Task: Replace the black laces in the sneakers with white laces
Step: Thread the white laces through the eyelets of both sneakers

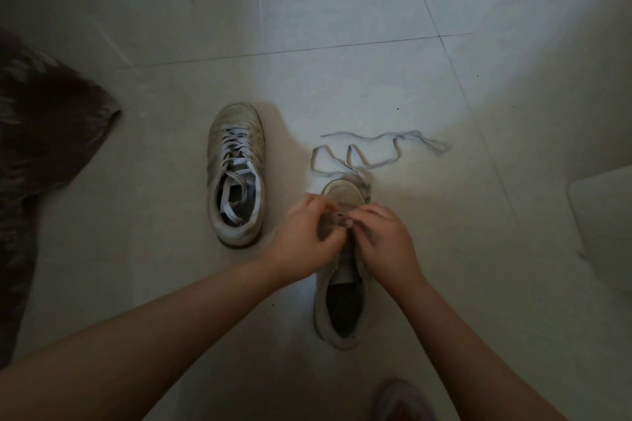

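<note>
While both hands meet over the near shoe [342, 301], the left hand [306, 239] curls its fingers at the eyelet row, seemingly pinching a bit of lace, and the right hand [383, 243] pinches what looks like the lace's tip against the same spot; exactly what each pinch holds is too small and dim to tell for certain. Beyond the fingers, the white lace [372, 155] runs off the toe and lies in loose loops on the tiled floor [342, 72]; its far end is frayed. To the left, just beside, the other shoe [235, 174] stands already laced in white, ends tucked inside; no black lace is visible. I judge the lace limp, light and flat, prone to twisting; best taken close behind the stiff tip so it can be steered through an eyelet; the shoe itself is soft and may need steadying by its upper. A dark patterned cloth [41, 147] lies far left.
</note>
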